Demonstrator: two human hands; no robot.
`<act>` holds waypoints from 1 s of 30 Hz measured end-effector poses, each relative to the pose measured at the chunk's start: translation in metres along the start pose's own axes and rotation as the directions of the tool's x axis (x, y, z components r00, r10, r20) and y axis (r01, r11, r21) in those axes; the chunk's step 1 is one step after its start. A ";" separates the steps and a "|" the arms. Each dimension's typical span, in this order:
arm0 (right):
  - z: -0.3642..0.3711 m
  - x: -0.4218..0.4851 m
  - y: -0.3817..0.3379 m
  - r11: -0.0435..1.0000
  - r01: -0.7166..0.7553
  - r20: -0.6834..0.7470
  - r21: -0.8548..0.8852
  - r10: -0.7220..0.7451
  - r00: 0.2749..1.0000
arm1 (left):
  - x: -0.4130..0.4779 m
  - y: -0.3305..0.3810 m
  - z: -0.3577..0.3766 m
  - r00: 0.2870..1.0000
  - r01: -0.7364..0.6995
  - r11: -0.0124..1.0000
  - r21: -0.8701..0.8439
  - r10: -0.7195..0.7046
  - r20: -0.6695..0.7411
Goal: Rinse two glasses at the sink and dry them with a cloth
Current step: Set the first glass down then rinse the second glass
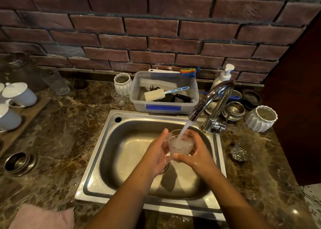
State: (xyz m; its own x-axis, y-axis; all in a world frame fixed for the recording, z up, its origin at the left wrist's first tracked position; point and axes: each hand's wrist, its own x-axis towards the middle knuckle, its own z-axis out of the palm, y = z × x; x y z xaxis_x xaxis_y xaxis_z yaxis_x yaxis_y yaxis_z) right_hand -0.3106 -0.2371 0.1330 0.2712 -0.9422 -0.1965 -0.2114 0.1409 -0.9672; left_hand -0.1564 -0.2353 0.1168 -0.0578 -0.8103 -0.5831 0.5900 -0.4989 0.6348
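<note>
One pink cloth [41,216] lies on the brown marble counter [69,124], left of the stainless steel sink [147,117]. Left hand [157,153] and right hand [197,153] both grip a clear drinking glass [180,144] above the basin, under the chrome faucet's [211,96] running stream. A second clear faceted glass [240,151] rests on the counter, right of the sink.

Glass [180,146]: my left hand [156,154] and right hand [196,154] wrap it, and white water hides its inside.
Drain [166,168]: mostly behind my left hand.
Pink cloth [41,216]: cut off at the bottom edge.
White cups [10,114]: cut off at the left edge.
Second glass [245,148]: so clear I can hardly see its shape.
Jars [26,70]: blurry.
</note>
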 end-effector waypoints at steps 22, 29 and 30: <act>0.024 -0.014 0.040 0.844 -0.331 0.134 0.421 0.303 0.944 | -0.018 -0.025 -0.030 0.996 0.083 0.993 0.087 -0.079 -0.040; 0.030 -0.032 0.047 0.701 -0.493 0.238 0.515 0.436 0.868 | -0.036 -0.046 -0.043 0.988 0.148 0.977 0.151 -0.140 -0.063; 0.030 -0.035 0.047 0.690 -0.523 0.247 0.500 0.465 0.850 | -0.039 -0.047 -0.043 0.987 0.156 0.975 0.159 -0.147 -0.070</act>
State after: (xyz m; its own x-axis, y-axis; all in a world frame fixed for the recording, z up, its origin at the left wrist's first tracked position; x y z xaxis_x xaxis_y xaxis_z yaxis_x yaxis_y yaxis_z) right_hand -0.3015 -0.1886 0.0899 0.3646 -0.6603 -0.6566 0.1823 0.7421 -0.6450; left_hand -0.1472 -0.1664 0.0878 -0.0872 -0.7048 -0.7040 0.4384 -0.6617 0.6082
